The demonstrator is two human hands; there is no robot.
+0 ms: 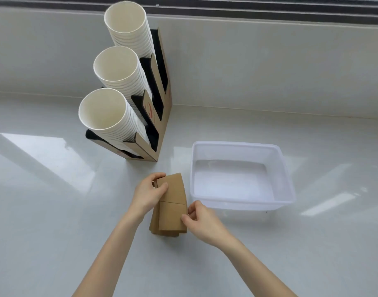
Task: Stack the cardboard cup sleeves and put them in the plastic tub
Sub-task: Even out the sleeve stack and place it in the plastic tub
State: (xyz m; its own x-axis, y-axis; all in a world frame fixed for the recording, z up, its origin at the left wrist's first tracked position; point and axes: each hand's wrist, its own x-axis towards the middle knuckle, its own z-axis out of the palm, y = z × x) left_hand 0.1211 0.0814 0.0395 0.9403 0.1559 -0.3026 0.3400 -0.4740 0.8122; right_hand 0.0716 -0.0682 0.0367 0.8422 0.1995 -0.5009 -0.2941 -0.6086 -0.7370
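Flat brown cardboard cup sleeves (171, 211) lie in an uneven pile on the white counter, just left of the plastic tub (289, 174). My left hand (146, 194) grips the upper sleeve at its far left edge, thumb on top. At the pile's right edge, my right hand (202, 221) pinches the lower sleeves between thumb and fingers. The clear tub stands open with nothing in it, its near left corner a few centimetres from my right hand.
A cardboard cup dispenser (160, 116) stands at the back left, holding three slanted stacks of white paper cups (106, 116). The counter meets a low wall ledge (248, 61) behind it.
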